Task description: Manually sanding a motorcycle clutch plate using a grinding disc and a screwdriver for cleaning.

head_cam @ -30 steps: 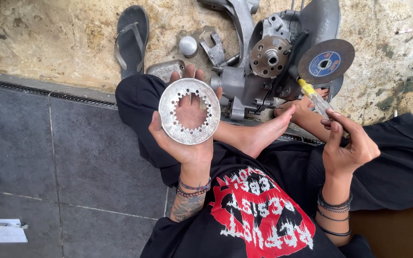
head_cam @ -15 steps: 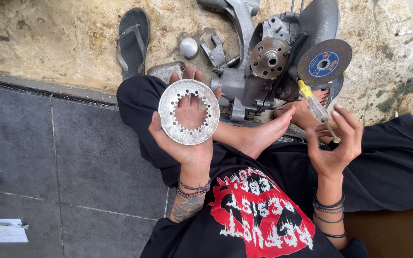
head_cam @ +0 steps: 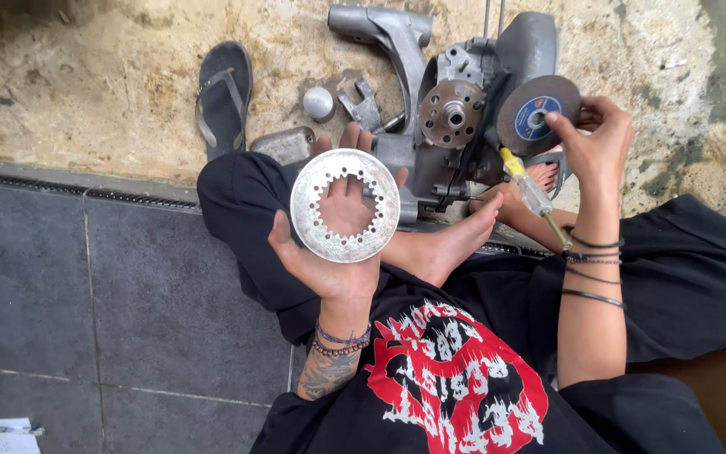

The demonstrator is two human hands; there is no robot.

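watching: my left hand (head_cam: 329,252) cradles the flat silver toothed metal ring (head_cam: 344,205), loosely | right hand (head_cam: 594,134) pinches the grey abrasive disc (head_cam: 538,116) | risk: ring slips off my palm

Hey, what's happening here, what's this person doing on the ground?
A person sits on the ground beside a dismantled engine casing. The left hand holds up a flat metal ring with teeth round its inner edge. The right hand grips a grey grinding disc with a blue centre. A yellow-handled screwdriver lies by the bare foot, and a sandal rests nearby.
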